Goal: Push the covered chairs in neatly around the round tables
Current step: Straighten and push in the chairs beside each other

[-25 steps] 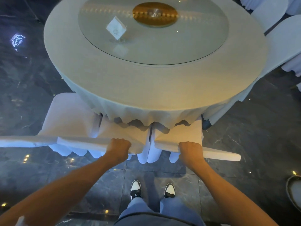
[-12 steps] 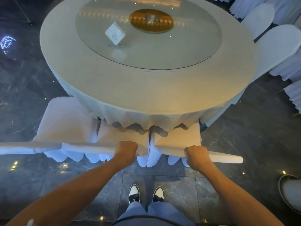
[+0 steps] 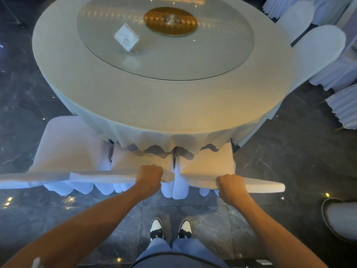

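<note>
A round table (image 3: 146, 101) with a pale cloth fills the upper view. Two white-covered chairs stand side by side at its near edge, seats partly under the scalloped cloth hem. My left hand (image 3: 149, 176) is closed over the top of the backrest of the middle chair (image 3: 135, 161). My right hand (image 3: 230, 185) grips the backrest top of the right chair (image 3: 210, 163). A third covered chair (image 3: 67, 147) stands to the left, touching the middle one, its seat further out from the table.
A glass turntable (image 3: 212, 55) with a gold hub and a folded white card (image 3: 126, 37) sits on the table. More covered chairs (image 3: 318, 49) line the right side. The floor is dark marble (image 3: 289, 161); my shoes (image 3: 170, 228) stand behind the chairs. A round object (image 3: 342, 219) lies at right.
The view has tipped and shifted slightly toward the table, and my feet have moved a little forward. Both hands keep the same hold on the backrests.
</note>
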A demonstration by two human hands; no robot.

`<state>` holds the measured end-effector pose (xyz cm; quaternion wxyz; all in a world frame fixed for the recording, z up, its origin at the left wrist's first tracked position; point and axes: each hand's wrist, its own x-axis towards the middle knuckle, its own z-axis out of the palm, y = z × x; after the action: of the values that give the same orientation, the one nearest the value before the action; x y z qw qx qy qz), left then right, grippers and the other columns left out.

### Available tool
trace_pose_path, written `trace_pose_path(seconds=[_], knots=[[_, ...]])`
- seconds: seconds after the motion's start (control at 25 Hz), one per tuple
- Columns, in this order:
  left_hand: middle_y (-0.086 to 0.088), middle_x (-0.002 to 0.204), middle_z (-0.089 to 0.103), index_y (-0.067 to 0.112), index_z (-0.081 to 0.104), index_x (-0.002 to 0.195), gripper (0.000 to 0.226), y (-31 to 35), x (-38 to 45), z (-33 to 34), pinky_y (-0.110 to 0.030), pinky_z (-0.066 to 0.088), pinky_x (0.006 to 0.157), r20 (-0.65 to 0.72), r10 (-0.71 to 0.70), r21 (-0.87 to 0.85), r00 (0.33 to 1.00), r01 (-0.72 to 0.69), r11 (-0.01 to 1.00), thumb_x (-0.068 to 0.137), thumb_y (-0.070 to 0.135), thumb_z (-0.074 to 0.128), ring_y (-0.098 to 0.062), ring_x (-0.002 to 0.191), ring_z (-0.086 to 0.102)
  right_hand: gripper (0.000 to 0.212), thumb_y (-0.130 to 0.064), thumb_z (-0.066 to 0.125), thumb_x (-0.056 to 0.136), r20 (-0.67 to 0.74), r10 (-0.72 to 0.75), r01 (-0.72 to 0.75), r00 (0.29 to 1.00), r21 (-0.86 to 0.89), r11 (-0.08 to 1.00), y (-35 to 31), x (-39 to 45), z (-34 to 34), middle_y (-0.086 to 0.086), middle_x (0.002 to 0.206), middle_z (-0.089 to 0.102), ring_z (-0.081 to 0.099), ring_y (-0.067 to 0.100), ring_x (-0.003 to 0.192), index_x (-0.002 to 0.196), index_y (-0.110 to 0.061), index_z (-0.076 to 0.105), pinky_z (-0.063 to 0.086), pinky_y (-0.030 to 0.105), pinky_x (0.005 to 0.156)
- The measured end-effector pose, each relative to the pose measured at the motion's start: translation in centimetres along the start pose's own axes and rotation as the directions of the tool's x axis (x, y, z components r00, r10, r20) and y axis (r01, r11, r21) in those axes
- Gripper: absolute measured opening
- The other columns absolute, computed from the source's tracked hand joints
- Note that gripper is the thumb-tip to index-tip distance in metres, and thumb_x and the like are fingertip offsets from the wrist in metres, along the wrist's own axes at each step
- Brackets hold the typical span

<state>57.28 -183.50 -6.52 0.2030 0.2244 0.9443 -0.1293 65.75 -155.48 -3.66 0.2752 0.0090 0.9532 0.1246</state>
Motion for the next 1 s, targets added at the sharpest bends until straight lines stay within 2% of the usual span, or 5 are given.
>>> trace_pose_path(seconds=[0.32, 0.52, 0.64, 0.76, 1.0], knots=[[0.0, 0.095, 0.07, 0.022, 0.067, 0.109, 0.025, 0.0, -0.3, 0.0, -0.026, 0.039, 0.069, -0.018, 0.021, 0.019, 1.0, -0.021, 1.0, 0.087, 0.017, 0.058, -0.019, 0.083, 0.066, 0.02, -0.024, 0.059, 0.089, -0.036, 0.014, -0.012, 0.999, 0.05, 0.999, -0.6, -0.3, 0.1, 0.002, 0.099, 0.069, 0.065, 0.021, 0.086, 0.108, -0.019, 0.065, 0.043, 0.027, 0.071], [-0.002, 0.104, 0.069, 0.021, 0.064, 0.118, 0.031, -0.1, -0.4, 0.0, -0.029, 0.045, 0.078, -0.021, 0.034, -0.006, 0.999, -0.034, 0.999, 0.087, 0.019, 0.056, -0.022, 0.092, 0.067, 0.017, -0.026, 0.056, 0.088, -0.052, 0.069, -0.065, 0.996, 0.079, 0.995, -0.5, -0.1, -0.3, 0.0, 0.087, 0.066, 0.054, 0.018, 0.07, 0.1, -0.019, 0.065, 0.043, 0.026, 0.066], [-0.001, 0.104, 0.07, 0.022, 0.065, 0.118, 0.029, 0.0, -0.4, 0.1, -0.026, 0.042, 0.076, -0.026, 0.021, -0.006, 0.999, -0.021, 1.0, 0.09, 0.022, 0.057, -0.02, 0.091, 0.067, 0.016, -0.024, 0.055, 0.089, -0.043, 0.071, -0.068, 0.997, 0.064, 0.996, -0.2, 0.2, -0.4, 0.001, 0.091, 0.067, 0.053, 0.019, 0.071, 0.101, -0.018, 0.064, 0.043, 0.028, 0.068], [0.0, 0.101, 0.071, 0.022, 0.066, 0.115, 0.026, 0.2, -0.6, 0.3, -0.027, 0.041, 0.074, -0.033, -0.015, -0.002, 0.999, 0.015, 1.0, 0.089, 0.021, 0.059, -0.019, 0.088, 0.067, 0.019, -0.029, 0.057, 0.09, -0.043, 0.074, -0.071, 0.996, 0.072, 0.995, -0.7, 0.5, -0.2, 0.0, 0.093, 0.069, 0.062, 0.018, 0.076, 0.104, -0.02, 0.065, 0.049, 0.028, 0.073], [-0.001, 0.097, 0.068, 0.021, 0.061, 0.11, 0.02, 0.5, -1.0, 0.1, -0.027, 0.036, 0.07, -0.025, -0.021, 0.024, 0.999, 0.021, 0.999, 0.09, 0.017, 0.058, -0.019, 0.085, 0.065, 0.02, -0.03, 0.056, 0.091, -0.053, 0.106, -0.1, 0.993, 0.098, 0.99, -0.9, 0.3, 0.1, 0.0, 0.096, 0.068, 0.064, 0.02, 0.083, 0.107, -0.019, 0.064, 0.045, 0.028, 0.071]])
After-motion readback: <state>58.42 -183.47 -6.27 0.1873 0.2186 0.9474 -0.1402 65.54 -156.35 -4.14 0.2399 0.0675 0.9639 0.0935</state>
